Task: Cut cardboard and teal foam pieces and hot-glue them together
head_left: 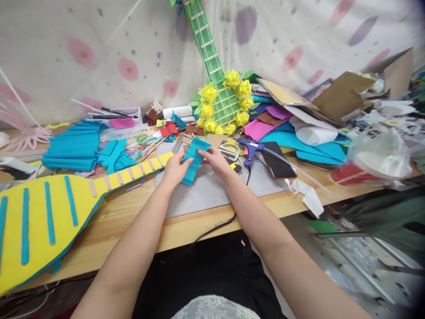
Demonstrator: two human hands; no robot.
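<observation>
A folded strip of blue crepe paper (194,163) is held between my two hands above the grey cutting mat (186,199). My left hand (175,168) pinches its left edge, thumb on top. On its upper right side my right hand (215,160) grips it with thumb and fingers. Just beyond lie scissors with pale handles (230,151) and a blue glue gun (250,149). To the left rests a yellow guitar-shaped craft piece (86,199) with blue and pale strips stuck across it.
A green paper guitar with yellow flowers (221,97) leans on the back curtain. More blue crepe paper (71,146) lies left. A phone (278,159), a face mask (308,197) and a bagged red-and-white cup (361,164) are at right. A black cord (215,228) crosses the table's front edge.
</observation>
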